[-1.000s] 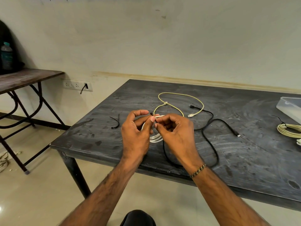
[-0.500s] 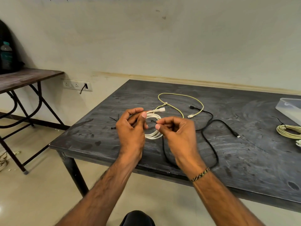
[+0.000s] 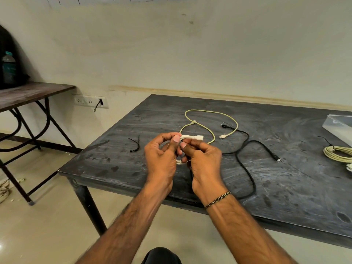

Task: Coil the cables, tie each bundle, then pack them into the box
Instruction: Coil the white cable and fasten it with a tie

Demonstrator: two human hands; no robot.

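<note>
My left hand [image 3: 162, 155] and my right hand [image 3: 202, 159] hold a small white coiled cable [image 3: 192, 138] between them above the near left part of the dark table [image 3: 285, 187]. The cable's white plug end sticks out past my left thumb; most of the coil is hidden behind my fingers. A loose yellow-green cable [image 3: 211, 115] and a loose black cable [image 3: 247, 164] lie on the table beyond my hands. Two black ties [image 3: 135, 144] lie to the left. A clear plastic box [image 3: 339, 126] sits at the right edge, with a tied cream cable bundle [image 3: 337, 152] in front of it.
The table's near edge runs just under my wrists. A second brown table [image 3: 28, 92] with a water bottle [image 3: 8, 69] stands at the left. A wall socket strip [image 3: 89, 101] sits low on the wall between the tables.
My hands parted half a second ago, showing the white coil in the left hand. They have come back together around the coil, with the plug end poking out to the right.
</note>
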